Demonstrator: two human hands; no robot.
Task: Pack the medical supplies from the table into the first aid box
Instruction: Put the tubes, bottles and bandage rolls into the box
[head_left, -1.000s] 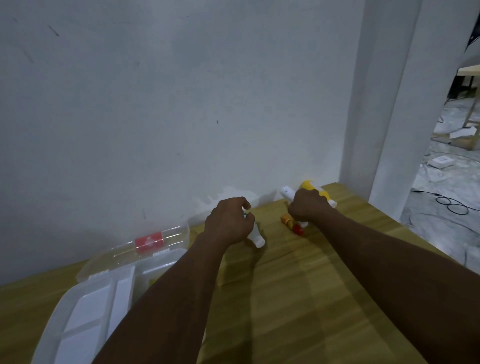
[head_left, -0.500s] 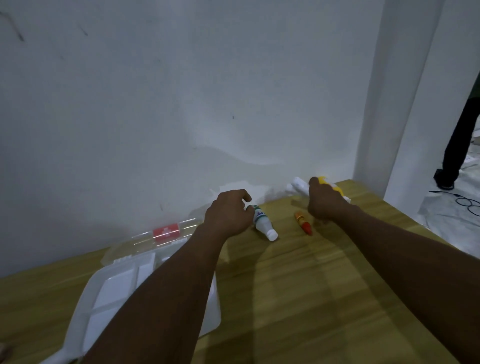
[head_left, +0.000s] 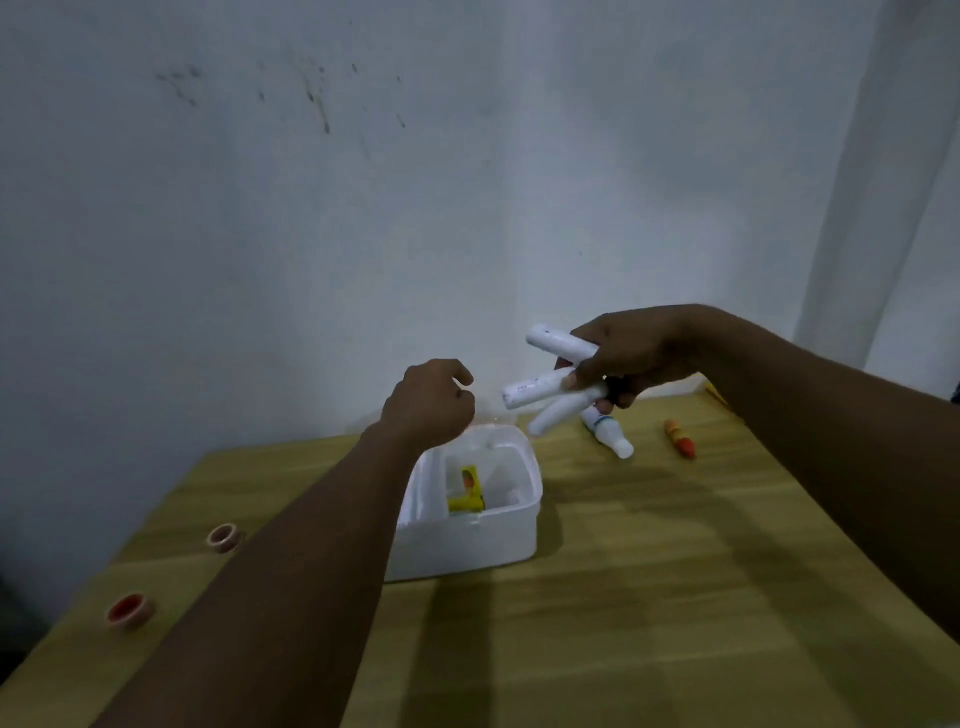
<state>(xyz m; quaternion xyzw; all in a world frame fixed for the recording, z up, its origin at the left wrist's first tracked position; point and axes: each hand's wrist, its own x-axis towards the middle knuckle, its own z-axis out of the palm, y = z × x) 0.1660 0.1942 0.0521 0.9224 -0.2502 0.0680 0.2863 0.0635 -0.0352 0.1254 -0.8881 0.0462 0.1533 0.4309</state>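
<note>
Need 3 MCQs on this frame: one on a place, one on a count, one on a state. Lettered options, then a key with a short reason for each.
1. Where is the yellow packet?
A) in the first aid box
B) on the floor
C) stuck to the wall

2. How many white rolls does the right hand hold?
A) one
B) two
C) three

3. How is the white bottle placed?
A) upright in the box
B) on its side on the table
C) held in the air

Key:
1 A: it lies in a compartment of the open box.
2 C: three white cylinders fan out of the fingers.
3 B: it lies flat on the wood, near the orange-red tube.
</note>
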